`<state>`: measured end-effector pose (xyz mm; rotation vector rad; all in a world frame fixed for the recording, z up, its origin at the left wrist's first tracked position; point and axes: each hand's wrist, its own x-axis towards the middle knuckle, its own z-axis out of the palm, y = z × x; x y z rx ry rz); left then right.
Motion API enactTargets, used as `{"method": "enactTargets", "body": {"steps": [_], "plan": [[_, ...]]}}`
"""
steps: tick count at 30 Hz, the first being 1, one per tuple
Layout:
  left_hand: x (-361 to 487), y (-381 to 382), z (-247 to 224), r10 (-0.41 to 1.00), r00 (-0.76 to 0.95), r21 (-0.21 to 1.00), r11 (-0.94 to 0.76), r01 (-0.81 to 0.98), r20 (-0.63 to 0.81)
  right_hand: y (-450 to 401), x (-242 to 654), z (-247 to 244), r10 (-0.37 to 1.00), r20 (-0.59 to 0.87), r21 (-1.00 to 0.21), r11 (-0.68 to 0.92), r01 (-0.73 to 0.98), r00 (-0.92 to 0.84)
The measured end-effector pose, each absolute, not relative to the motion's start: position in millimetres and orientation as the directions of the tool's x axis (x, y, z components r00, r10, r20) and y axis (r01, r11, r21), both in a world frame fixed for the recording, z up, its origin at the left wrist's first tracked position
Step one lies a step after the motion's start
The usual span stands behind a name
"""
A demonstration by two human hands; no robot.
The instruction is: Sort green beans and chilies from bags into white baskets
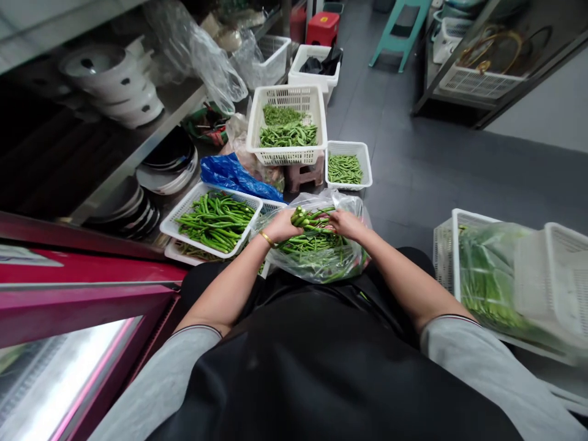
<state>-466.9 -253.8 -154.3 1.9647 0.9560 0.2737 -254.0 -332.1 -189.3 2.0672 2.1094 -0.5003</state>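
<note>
My left hand (282, 226) is closed around a bunch of long green stalks (301, 217), their pale cut ends pointing up and forward. On the right, my right hand (346, 224) has its fingers pinched at the other end of the stalks, over the bag. Both hands are above an opened clear plastic bag (316, 269) in front of my lap, with more thin green stalks (312, 244) inside. Left of the bag, a white tray (168, 228) holds a heap of similar long green stalks (215, 222). A gold bracelet circles my left wrist.
Ahead, a white basket (253, 116) of cut green pieces rests on a low stool (305, 174); a smaller white basket (367, 165) of cut pieces stands beside it. Blue plastic (239, 174) lies behind the tray. Shelves with bowls (119, 86) are left; crates with bagged greens (487, 269) right.
</note>
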Motion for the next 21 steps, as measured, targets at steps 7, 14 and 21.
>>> {"method": "enactTargets", "body": {"steps": [7, 14, 21], "plan": [[-484, -253, -151, 0.736, 0.64, 0.84, -0.188, 0.509, -0.223, -337, -268, -199, 0.928, -0.365, -0.107, 0.035, 0.994, -0.072], [-480, -254, -150, 0.758, 0.62, 0.872, -0.148, 0.466, -0.203, -339, -260, -185, 0.952, -0.307, -0.11, -0.049, 0.993, 0.013], [-487, -267, -150, 0.773, 0.594, 0.864, -0.125, 0.487, -0.223, -340, -278, -190, 0.95, -0.31, -0.085, 0.018, 0.996, -0.044]]}}
